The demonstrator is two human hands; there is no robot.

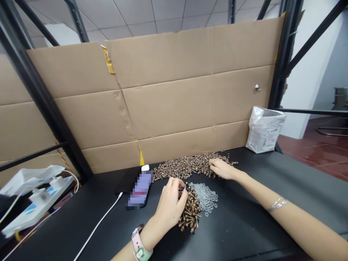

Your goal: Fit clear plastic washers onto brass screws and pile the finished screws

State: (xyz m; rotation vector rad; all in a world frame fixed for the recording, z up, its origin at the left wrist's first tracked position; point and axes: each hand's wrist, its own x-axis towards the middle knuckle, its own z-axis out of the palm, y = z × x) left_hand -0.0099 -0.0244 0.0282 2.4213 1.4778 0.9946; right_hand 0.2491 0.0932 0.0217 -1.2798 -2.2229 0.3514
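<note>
My left hand (172,203) is curled over the near edge of a heap of bronze-coloured screws (190,212). Its thumb and fingers come together around something small and dark that I cannot make out. Right beside this heap lies a spread of translucent ring washers (207,197). Farther back, my right hand (222,169) reaches into a long pile of small bronze-coloured metal pieces (187,165). Its fingers are pinched down among the pieces, so whatever they hold is hidden.
A phone (140,190) with a blurred screen, a white cable (99,223) and a white earbud case (145,168) lie left. A power strip (38,206) is at far left. A white plastic bag (265,129) stands at back right, before a cardboard wall (174,105).
</note>
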